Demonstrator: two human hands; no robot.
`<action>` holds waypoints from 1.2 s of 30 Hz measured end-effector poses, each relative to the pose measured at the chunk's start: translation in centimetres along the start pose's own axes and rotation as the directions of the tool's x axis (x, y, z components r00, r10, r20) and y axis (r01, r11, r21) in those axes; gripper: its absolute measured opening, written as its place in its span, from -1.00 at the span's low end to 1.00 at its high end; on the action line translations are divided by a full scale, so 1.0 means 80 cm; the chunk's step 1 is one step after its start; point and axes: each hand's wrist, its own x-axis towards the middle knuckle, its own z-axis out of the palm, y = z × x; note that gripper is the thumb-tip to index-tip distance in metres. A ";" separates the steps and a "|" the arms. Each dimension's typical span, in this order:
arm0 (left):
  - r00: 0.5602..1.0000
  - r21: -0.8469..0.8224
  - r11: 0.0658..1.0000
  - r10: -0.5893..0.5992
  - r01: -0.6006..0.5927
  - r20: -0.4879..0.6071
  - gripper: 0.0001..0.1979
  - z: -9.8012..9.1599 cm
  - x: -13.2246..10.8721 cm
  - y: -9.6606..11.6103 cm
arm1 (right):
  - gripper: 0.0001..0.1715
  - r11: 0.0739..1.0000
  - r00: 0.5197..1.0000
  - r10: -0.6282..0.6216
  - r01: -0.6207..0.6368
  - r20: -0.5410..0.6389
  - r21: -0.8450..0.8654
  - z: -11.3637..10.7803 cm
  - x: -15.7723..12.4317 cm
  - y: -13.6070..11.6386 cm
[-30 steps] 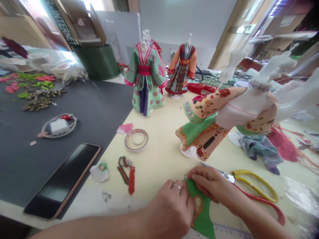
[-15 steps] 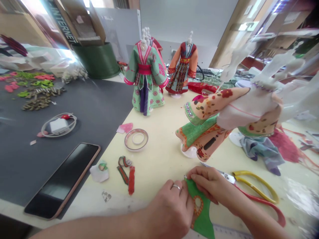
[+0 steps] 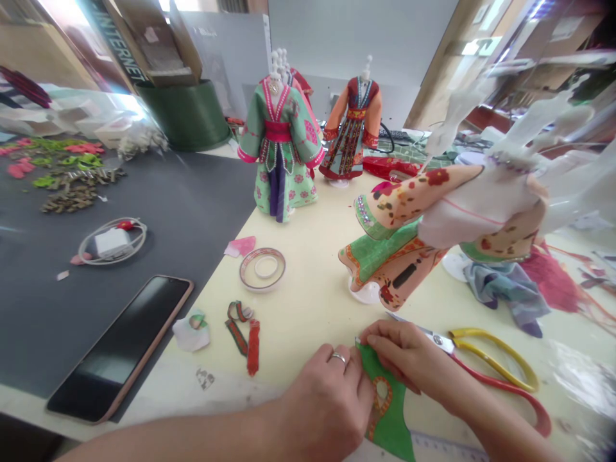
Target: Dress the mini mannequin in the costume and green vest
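A green fabric piece (image 3: 391, 414) with an orange patterned trim lies on the cream table (image 3: 308, 301) near the front edge. My left hand (image 3: 327, 401), a ring on one finger, is closed and presses on its left edge. My right hand (image 3: 407, 356) pinches the top corner of the same piece with curled fingers. Just beyond my hands stands a tilted doll mannequin (image 3: 433, 224) in a green, peach and white costume.
Yellow and red handled scissors (image 3: 486, 362) lie to the right. A tape roll (image 3: 262, 268), a red and green ribbon scrap (image 3: 244, 333), a phone (image 3: 120, 350) and a coiled charger (image 3: 113, 240) lie to the left. Two dressed doll mannequins (image 3: 279, 144), (image 3: 351, 128) stand behind.
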 end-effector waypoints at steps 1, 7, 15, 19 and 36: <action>1.000 0.004 1.000 0.003 -0.003 -0.004 -0.90 0.000 0.000 0.000 | -0.70 1.000 1.000 -0.002 0.002 0.000 -0.008 0.000 0.000 0.000; 0.998 0.005 0.999 -0.053 0.053 -0.046 -0.89 0.004 -0.003 0.002 | -0.70 0.999 1.000 -0.014 0.013 -0.024 -0.043 0.001 0.002 0.002; 0.996 -0.010 0.998 -0.069 0.068 -0.051 -0.86 0.005 -0.002 0.002 | -0.71 0.997 0.999 -0.023 0.019 -0.048 -0.077 0.003 0.000 0.000; 0.998 -0.006 0.998 -0.058 0.058 -0.023 -0.85 0.006 -0.003 0.002 | -0.70 0.996 0.998 -0.039 0.035 -0.055 -0.079 0.003 0.000 0.000; 0.997 -0.017 0.997 -0.071 0.071 -0.033 -0.82 0.006 -0.003 0.002 | -0.71 0.997 0.997 0.075 -0.075 -0.011 -0.027 0.003 0.008 -0.004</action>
